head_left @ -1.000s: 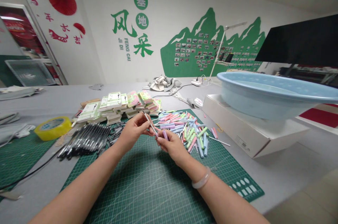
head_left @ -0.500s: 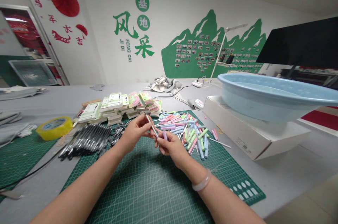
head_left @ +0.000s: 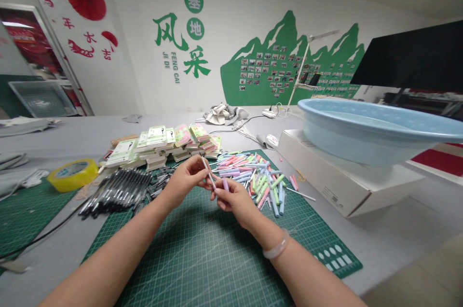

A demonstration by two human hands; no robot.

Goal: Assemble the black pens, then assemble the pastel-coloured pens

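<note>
Over a green cutting mat (head_left: 202, 258), my left hand (head_left: 183, 181) pinches a thin white pen refill (head_left: 207, 172) that slants up and to the left. My right hand (head_left: 233, 201) is closed on a short purple pen barrel (head_left: 225, 184), and its fingertips meet the lower end of the refill. Just beyond the hands lies a heap of pastel pen parts (head_left: 253, 174) in pink, blue, green and purple. To the left of my left hand lies a row of black pens (head_left: 119, 191).
Stacks of small packaged cards (head_left: 162, 145) stand behind the pens. A yellow tape roll (head_left: 73, 174) sits at the left. At the right, a light blue basin (head_left: 369, 128) rests on a white box (head_left: 336, 176). Cloth and cables lie at the back.
Both hands have stayed nearly where they were; the refill and purple barrel have shifted only slightly between the fingers.
</note>
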